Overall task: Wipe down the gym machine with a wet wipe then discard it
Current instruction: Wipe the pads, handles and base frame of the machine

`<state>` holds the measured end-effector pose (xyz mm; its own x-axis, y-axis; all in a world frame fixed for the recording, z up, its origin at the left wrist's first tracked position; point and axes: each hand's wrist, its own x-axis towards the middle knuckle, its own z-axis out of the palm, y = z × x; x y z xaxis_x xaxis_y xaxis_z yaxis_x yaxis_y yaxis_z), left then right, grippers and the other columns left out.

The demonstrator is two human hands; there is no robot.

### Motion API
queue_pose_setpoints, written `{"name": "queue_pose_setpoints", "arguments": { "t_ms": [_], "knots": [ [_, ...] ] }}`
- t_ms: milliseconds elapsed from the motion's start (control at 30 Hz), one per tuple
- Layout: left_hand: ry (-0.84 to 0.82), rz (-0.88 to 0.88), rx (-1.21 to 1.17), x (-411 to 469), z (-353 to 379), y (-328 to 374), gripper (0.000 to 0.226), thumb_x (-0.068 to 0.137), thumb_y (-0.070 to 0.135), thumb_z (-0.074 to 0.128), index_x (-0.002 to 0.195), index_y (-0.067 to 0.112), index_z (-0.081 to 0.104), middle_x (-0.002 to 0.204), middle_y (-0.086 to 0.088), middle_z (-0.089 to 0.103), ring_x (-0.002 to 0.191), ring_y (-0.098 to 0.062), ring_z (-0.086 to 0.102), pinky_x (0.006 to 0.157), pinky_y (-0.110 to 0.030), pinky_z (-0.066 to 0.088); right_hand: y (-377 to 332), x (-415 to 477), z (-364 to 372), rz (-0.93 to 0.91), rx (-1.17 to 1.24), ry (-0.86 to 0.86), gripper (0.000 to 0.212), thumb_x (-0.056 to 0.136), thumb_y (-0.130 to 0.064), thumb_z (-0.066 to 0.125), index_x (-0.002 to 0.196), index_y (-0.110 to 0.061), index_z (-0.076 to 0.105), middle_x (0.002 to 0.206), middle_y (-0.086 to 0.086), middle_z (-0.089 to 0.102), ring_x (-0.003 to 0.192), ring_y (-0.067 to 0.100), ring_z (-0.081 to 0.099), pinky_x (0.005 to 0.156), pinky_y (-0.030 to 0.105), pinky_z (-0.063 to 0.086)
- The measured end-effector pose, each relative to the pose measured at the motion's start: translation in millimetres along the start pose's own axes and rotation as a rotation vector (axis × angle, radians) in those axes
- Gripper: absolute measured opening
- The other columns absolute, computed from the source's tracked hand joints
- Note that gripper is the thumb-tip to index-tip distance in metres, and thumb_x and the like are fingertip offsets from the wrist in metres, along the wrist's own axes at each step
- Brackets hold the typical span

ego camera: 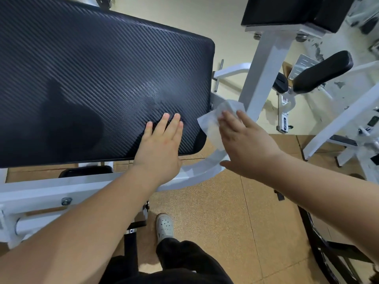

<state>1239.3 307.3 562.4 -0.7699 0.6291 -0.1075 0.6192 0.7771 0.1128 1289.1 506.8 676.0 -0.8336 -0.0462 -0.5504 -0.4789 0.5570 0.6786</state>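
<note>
A large black textured pad (98, 78) of the gym machine fills the upper left, mounted on a white metal frame (61, 189). My left hand (162, 144) lies flat on the pad's lower right corner, fingers spread, holding nothing. My right hand (244, 140) is just past the pad's right edge, fingers extended, with a white wet wipe (213, 121) held under its fingers. The wipe hangs partly loose beside the pad's corner. A damp sheen shows on the pad near its right side.
A white upright post (264, 72) carrying another black pad (291, 11) stands to the right. More white machine parts and a black roller pad (322, 72) sit at the far right. The floor (221, 218) is brown rubber tiles. My white shoe (164, 226) is below.
</note>
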Motion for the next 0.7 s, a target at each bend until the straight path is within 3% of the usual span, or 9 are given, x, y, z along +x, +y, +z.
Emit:
{"name": "queue_pose_setpoints", "arguments": {
  "t_ms": [167, 300, 400, 500, 600, 700],
  "knots": [
    [-0.011, -0.007, -0.015, 1.2, -1.4, 0.8, 0.089, 0.097, 0.046, 0.044, 0.162, 0.011, -0.005, 0.17, -0.005, -0.014, 0.157, -0.03, -0.007, 0.125, -0.055, 0.011, -7.9, 38.7, -1.4, -0.045, -0.14, -0.032, 0.081, 0.102, -0.063, 0.033, 0.16, -0.007, 0.029, 0.168, 0.021, 0.018, 0.156, 0.042, 0.003, 0.118, 0.072, 0.0],
    [-0.005, -0.008, -0.018, 0.4, -1.7, -0.2, 0.09, 0.095, 0.045, 0.048, 0.162, 0.012, -0.001, 0.171, -0.005, -0.01, 0.157, -0.029, -0.004, 0.125, -0.055, 0.013, -1.8, 47.4, -7.3, -0.009, -0.121, -0.012, 0.063, 0.104, -0.045, 0.04, 0.156, -0.009, 0.039, 0.165, 0.024, 0.024, 0.154, 0.042, 0.015, 0.12, 0.067, 0.004],
    [-0.017, -0.003, -0.019, -0.4, -4.0, -0.4, 0.091, 0.095, 0.047, 0.049, 0.162, 0.012, -0.001, 0.171, -0.004, -0.01, 0.157, -0.029, -0.004, 0.125, -0.054, 0.012, -5.2, 25.4, 10.4, -0.083, 0.026, 0.209, 0.039, 0.102, -0.02, 0.041, 0.127, -0.008, 0.069, 0.137, 0.02, 0.063, 0.139, 0.039, 0.043, 0.127, 0.055, 0.008],
    [-0.033, 0.005, -0.063, 0.5, -12.1, -3.3, 0.087, 0.097, 0.045, 0.049, 0.163, 0.014, 0.001, 0.171, -0.002, -0.008, 0.157, -0.026, -0.003, 0.126, -0.05, 0.012, -24.5, 2.2, 35.0, -0.145, 0.259, 0.424, 0.024, 0.092, -0.017, 0.06, 0.101, -0.004, 0.077, 0.104, 0.013, 0.075, 0.115, 0.034, 0.062, 0.124, 0.047, 0.026],
    [-0.028, 0.031, -0.124, -1.6, -19.2, -10.6, 0.079, 0.098, 0.038, 0.049, 0.163, 0.016, 0.01, 0.171, 0.0, -0.001, 0.157, -0.023, 0.0, 0.125, -0.047, 0.01, -59.1, -7.9, 62.6, -0.161, 0.477, 0.479, 0.047, 0.086, -0.032, 0.073, 0.12, 0.0, 0.072, 0.126, 0.017, 0.07, 0.127, 0.034, 0.06, 0.12, 0.044, 0.023],
    [0.047, 0.057, -0.12, -21.0, -13.6, -19.0, 0.073, 0.096, 0.031, 0.056, 0.16, 0.014, 0.026, 0.169, -0.006, 0.017, 0.156, -0.027, 0.015, 0.125, -0.051, 0.015, -103.7, -3.2, 78.3, -0.137, 0.793, 0.223, 0.078, 0.099, -0.053, 0.054, 0.156, -0.003, 0.036, 0.165, 0.017, 0.032, 0.156, 0.032, 0.023, 0.126, 0.041, 0.004]
  ]
}}
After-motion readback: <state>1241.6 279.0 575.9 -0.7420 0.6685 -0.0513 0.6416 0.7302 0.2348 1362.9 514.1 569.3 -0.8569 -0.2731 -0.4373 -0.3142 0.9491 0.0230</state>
